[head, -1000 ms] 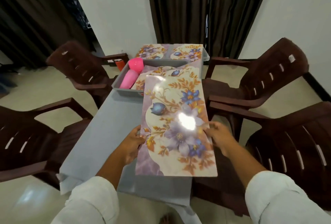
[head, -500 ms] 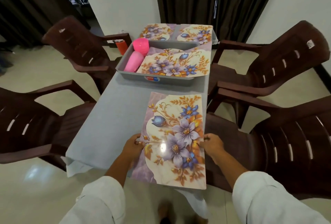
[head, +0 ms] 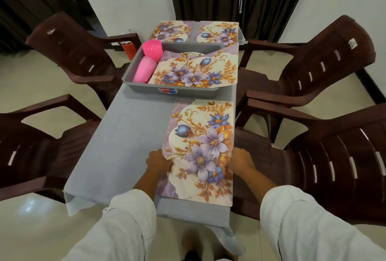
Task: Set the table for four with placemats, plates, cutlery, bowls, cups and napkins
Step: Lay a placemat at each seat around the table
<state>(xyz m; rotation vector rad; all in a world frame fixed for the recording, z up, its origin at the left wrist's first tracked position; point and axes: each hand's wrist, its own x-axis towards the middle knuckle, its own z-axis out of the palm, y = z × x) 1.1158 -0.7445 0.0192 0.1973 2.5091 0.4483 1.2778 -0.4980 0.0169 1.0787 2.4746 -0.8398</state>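
A floral placemat [head: 205, 135] lies flat on the near right part of the grey table [head: 129, 135]. My left hand [head: 157, 161] grips its left edge and my right hand [head: 241, 160] grips its right edge, fingers curled. Two more floral placemats [head: 171, 32] [head: 219, 33] lie side by side at the far end. A grey tray [head: 173, 90] in the middle holds another placemat [head: 196, 70], pink stacked cups [head: 144, 69] lying on their side and a pink stack of bowls [head: 153, 48].
Dark brown plastic chairs stand around the table: two on the left [head: 69, 51] [head: 27, 152], two on the right [head: 313, 62] [head: 334, 156]. An orange object [head: 129, 48] sits on the far left chair. Dark curtains hang behind.
The placemat came down from a raised, tilted hold above the table to lie flat on the near right spot, with both hands staying on its side edges.
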